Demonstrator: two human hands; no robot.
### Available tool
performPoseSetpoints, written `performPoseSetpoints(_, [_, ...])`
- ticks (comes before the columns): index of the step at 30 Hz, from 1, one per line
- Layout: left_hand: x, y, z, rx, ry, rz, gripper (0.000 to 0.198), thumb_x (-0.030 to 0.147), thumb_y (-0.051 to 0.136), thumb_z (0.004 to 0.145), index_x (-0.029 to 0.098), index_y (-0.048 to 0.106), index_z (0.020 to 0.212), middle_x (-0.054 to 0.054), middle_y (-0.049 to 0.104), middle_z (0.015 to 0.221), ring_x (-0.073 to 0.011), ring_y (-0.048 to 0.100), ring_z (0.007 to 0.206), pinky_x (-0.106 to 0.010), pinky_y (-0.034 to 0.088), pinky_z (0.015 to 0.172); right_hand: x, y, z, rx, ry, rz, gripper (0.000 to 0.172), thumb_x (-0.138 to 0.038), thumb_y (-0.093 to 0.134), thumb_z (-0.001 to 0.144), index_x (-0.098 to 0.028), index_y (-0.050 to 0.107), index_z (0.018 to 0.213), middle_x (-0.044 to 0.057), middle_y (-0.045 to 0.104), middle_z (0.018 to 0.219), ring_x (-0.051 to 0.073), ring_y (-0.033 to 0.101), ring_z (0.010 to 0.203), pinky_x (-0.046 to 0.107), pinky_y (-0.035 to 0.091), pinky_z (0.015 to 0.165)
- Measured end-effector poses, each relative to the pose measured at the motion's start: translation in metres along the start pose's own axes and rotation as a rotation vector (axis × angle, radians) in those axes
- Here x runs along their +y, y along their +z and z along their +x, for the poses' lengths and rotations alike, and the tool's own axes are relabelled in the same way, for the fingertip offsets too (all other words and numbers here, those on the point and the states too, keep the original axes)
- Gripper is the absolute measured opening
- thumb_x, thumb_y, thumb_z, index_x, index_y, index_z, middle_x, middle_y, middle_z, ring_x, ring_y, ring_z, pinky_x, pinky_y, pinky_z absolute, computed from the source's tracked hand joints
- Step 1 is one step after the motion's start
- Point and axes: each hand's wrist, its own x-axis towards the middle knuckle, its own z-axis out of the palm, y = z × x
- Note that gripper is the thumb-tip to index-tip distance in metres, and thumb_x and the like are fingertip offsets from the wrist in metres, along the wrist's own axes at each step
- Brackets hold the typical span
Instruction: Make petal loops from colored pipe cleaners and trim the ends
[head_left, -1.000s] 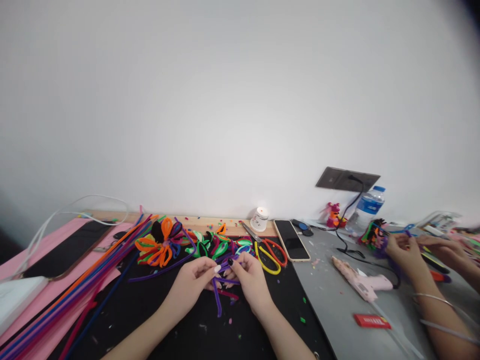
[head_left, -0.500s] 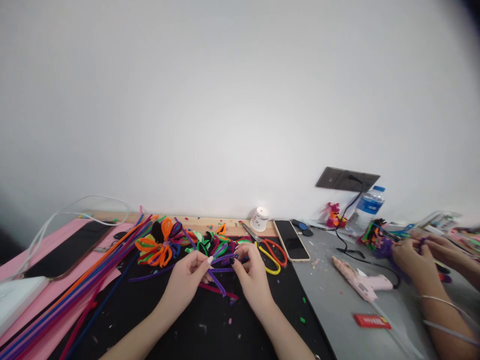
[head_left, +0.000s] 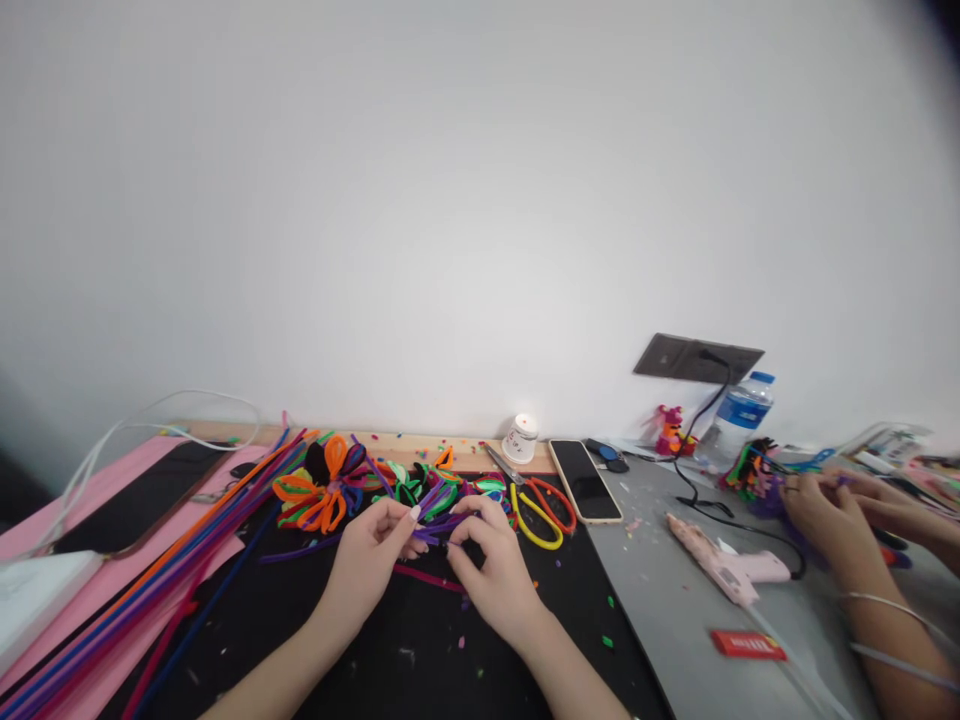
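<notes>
My left hand (head_left: 371, 560) and my right hand (head_left: 487, 575) meet over a black mat (head_left: 315, 640), both pinching a purple pipe cleaner (head_left: 439, 527) bent between the fingertips. Just behind the hands lies a heap of looped pipe-cleaner shapes, with an orange flower form (head_left: 319, 495) at its left. A magenta pipe cleaner (head_left: 427, 578) lies on the mat under my hands.
A bundle of long pipe cleaners (head_left: 142, 590) runs along the left. Scissors with yellow and red handles (head_left: 536, 505), a phone (head_left: 585, 480), a small white cup (head_left: 519, 438), a pink glue gun (head_left: 724, 565) and a water bottle (head_left: 739, 415) sit to the right. Another person's hands (head_left: 832, 505) work at far right.
My hands have drawn closer and shifted slightly forward; the purple pipe cleaner's hanging tail is now folded up between my fingers. The other person's hands moved a little.
</notes>
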Motion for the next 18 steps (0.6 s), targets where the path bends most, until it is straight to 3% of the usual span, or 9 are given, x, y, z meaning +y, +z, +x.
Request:
performPoseSetpoints(9, [0.007, 0.005, -0.002, -0.091, -0.034, -0.013, 0.024, 0.040, 0.061, 0.072, 0.018, 0.054, 0.067, 0.002, 0.063, 0.051, -0.0151, 0.061, 0.051, -0.025, 0.048, 0.054, 0.007, -0.002, 0.007, 0.148, 0.157, 0.136, 0.019, -0.009, 0.046, 0.077, -0.018, 0.046, 0.060, 0.004, 0.054, 0.083, 0.016, 0.053, 0.075, 0.025, 0.040, 0.062])
performPoseSetpoints(18, [0.005, 0.006, -0.004, -0.180, -0.046, 0.032, 0.021, 0.037, 0.059, 0.075, 0.017, 0.054, 0.068, 0.002, 0.064, 0.053, -0.0141, 0.062, 0.052, -0.023, 0.048, 0.054, 0.013, -0.001, 0.009, 0.208, 0.158, 0.164, 0.021, -0.013, 0.044, 0.080, -0.019, 0.045, 0.059, 0.003, 0.049, 0.074, 0.016, 0.049, 0.073, 0.026, 0.040, 0.065])
